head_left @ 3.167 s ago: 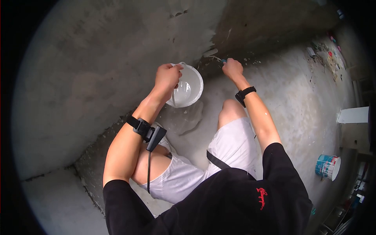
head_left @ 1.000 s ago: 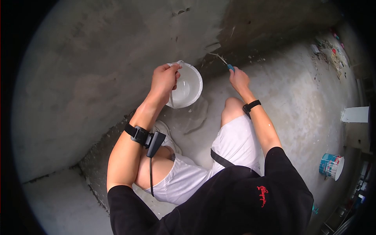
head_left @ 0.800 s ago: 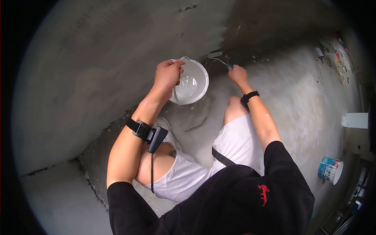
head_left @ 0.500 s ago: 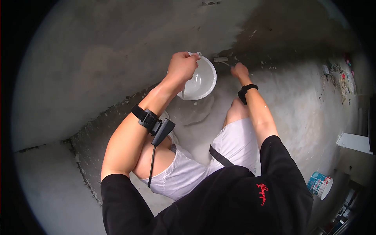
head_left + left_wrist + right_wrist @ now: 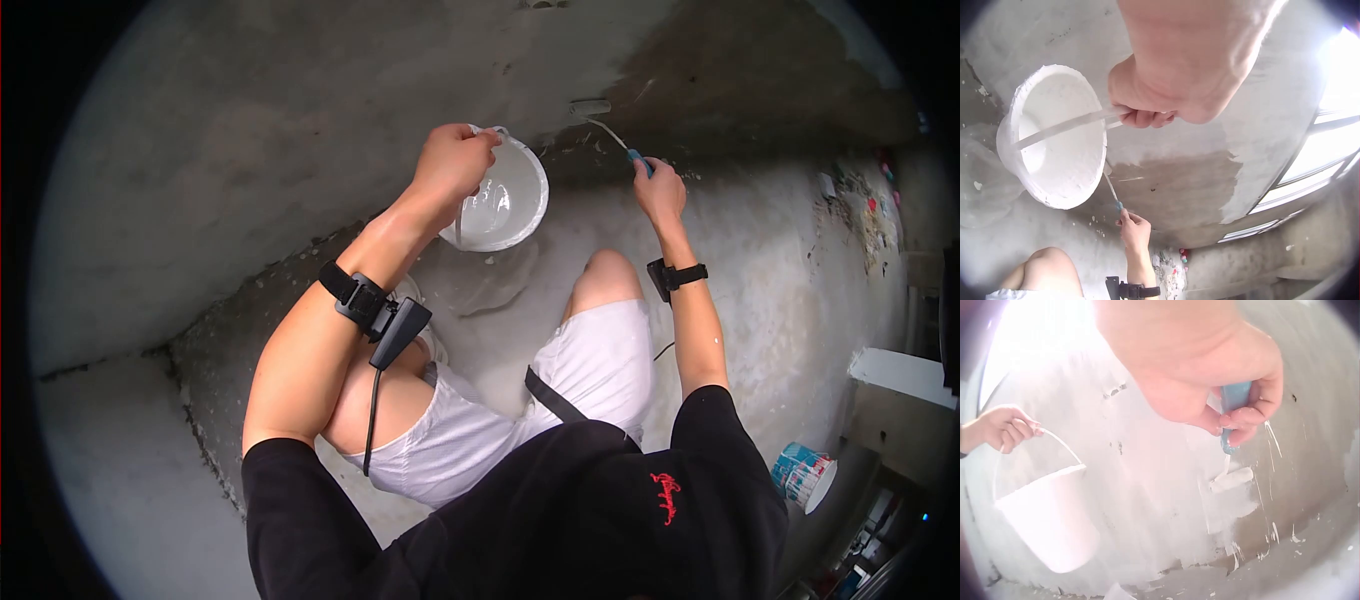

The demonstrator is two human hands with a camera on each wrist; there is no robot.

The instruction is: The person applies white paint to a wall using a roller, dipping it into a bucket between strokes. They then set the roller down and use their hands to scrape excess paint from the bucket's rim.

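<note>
My left hand (image 5: 455,168) grips the handle of a white bucket (image 5: 515,205), which hangs tilted with whitish liquid inside. In the right wrist view the bucket (image 5: 1054,519) hangs by its curved handle (image 5: 1063,445) from the left hand (image 5: 1010,428). My right hand (image 5: 662,192) holds a small paint roller by its blue grip (image 5: 1236,400). The white roller head (image 5: 1232,480) lies against the wall, at the border between a pale coated area and a darker bare patch (image 5: 720,70). In the left wrist view the bucket's rim partly covers the roller head.
The grey wall (image 5: 250,170) meets a spattered floor (image 5: 760,290) along its base. A blue and white bucket (image 5: 803,477) stands on the floor at the right. Debris (image 5: 868,215) lies farther along the wall. The person's bent knee (image 5: 605,280) is below the right hand.
The roller has moved up the wall from near its base, and my right hand has risen and shifted right with it. The left hand still holds the bucket, while the head view has shifted somewhat.
</note>
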